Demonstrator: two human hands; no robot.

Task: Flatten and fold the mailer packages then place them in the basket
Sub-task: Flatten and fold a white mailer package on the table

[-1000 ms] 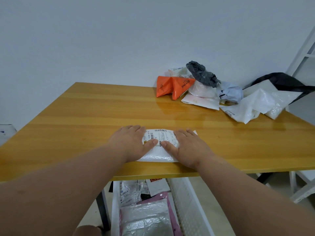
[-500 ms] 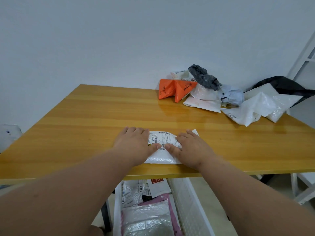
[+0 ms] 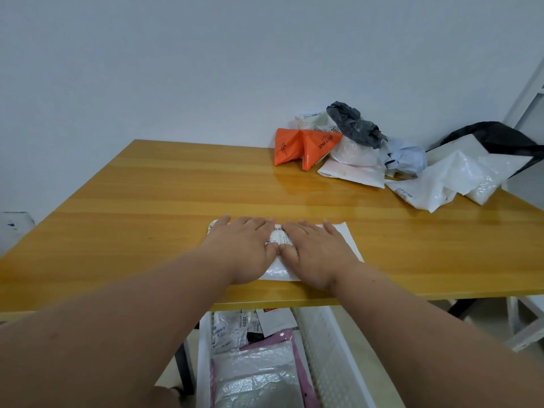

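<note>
while both palms press it flat near the tabletop's front edge, the white mailer looks thin, soft and slippery. left hand and right hand lie with fingers straight, gripping nothing. i'd pinch its free right edge to fold.

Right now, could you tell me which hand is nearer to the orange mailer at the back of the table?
Right. The right hand presses the white mailer almost straight in front of the orange mailer; the left hand presses beside it, farther left.
</note>
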